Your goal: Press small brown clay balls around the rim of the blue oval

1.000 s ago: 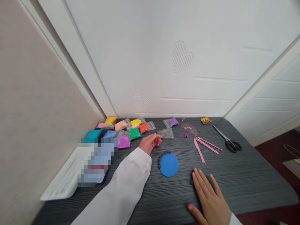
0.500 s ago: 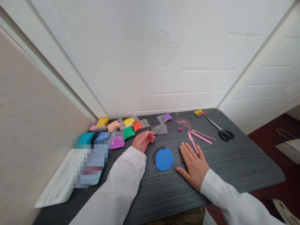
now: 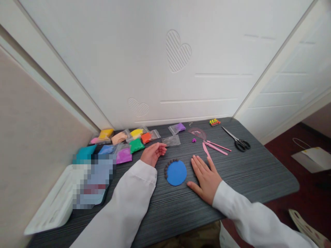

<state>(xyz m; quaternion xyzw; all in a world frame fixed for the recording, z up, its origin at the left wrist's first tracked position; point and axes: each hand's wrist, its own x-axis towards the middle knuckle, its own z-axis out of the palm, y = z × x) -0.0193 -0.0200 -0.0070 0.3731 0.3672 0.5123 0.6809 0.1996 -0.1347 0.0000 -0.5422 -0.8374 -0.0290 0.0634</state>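
A flat blue clay disc (image 3: 177, 173) lies on the dark table between my hands. Small dark brown clay balls (image 3: 167, 167) line its upper left edge in a row. My right hand (image 3: 204, 177) is spread flat, palm down, just right of the disc; whatever is under the palm is hidden. Its fingertips are close to a pink modelling knife (image 3: 207, 151). Up and left of the disc rests my left hand (image 3: 153, 153), fingers loosely curled and thumb apart, with nothing visible in it. A clear plastic bag (image 3: 171, 140) lies just beyond its fingertips.
Bags of coloured clay, among them a green one (image 3: 136, 145), fill the table's back left. Farther right are a protractor (image 3: 198, 132), pink tools (image 3: 216, 148), a purple bit (image 3: 194, 140) and scissors (image 3: 236, 140). A white tray (image 3: 51, 203) sits at the left.
The whole scene has shifted slightly left as the camera turned. A dark bit that showed between my right thumb and forefinger is now hidden. The left hand looks unchanged.
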